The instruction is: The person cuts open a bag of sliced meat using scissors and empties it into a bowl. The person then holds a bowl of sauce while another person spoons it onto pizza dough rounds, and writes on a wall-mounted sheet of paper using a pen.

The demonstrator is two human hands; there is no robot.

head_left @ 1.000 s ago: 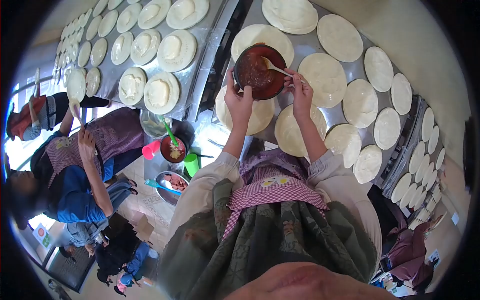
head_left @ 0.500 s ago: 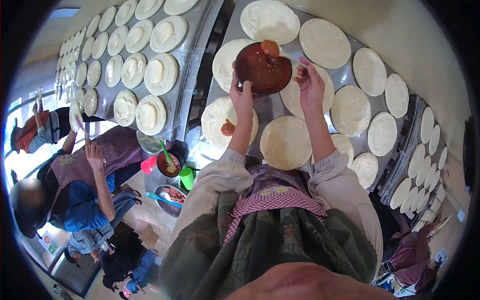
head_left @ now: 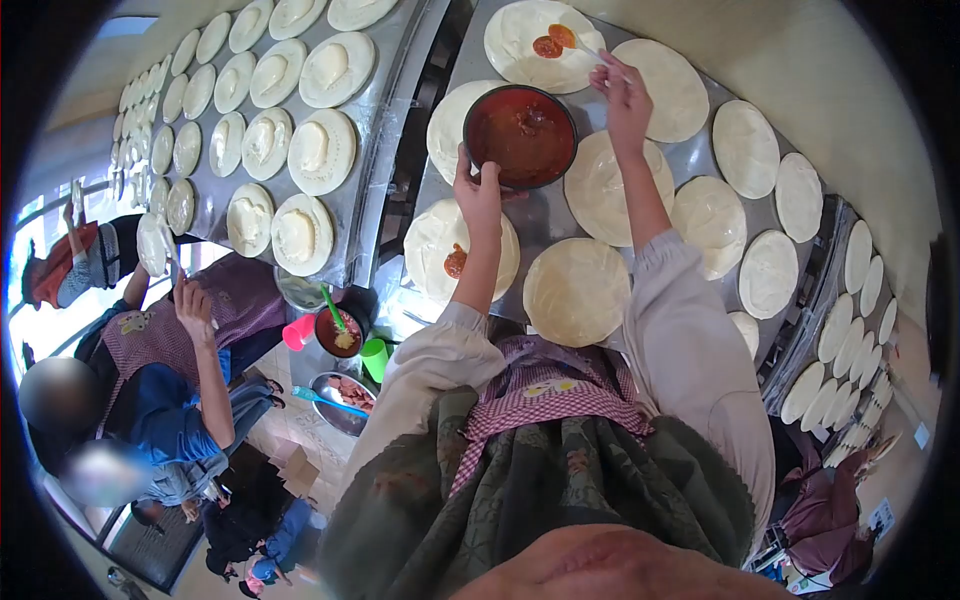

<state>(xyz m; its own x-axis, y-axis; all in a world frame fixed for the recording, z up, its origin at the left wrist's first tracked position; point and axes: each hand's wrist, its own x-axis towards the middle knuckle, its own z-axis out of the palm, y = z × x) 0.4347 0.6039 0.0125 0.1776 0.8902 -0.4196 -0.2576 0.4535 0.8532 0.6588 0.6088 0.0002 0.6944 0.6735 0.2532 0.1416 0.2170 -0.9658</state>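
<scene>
My left hand (head_left: 478, 185) grips the near left rim of a dark bowl (head_left: 522, 140) with red sauce inside, held over the dough rounds. Between the fingers of my right hand (head_left: 625, 90) is the handle of a spoon (head_left: 563, 38), its bowl coated in sauce. The spoon tip is over the far dough round (head_left: 510, 60), beside a dollop of red sauce (head_left: 547, 47) on it. Another dollop (head_left: 456, 261) lies on the near left dough round (head_left: 425, 235). The dough round (head_left: 577, 290) closest to my apron shows no sauce.
A metal table (head_left: 535, 215) carries the rounds. Another table (head_left: 375, 130) on the left holds many rounds with pale filling. Below it are a bowl with a green utensil (head_left: 330, 305), a green cup (head_left: 374, 358) and a meat bowl (head_left: 345, 415). A co-worker (head_left: 170, 350) stands left.
My right hand has moved the spoon from over the bowl to the far dough round, where a sauce dollop now lies. The bowl has shifted slightly left.
</scene>
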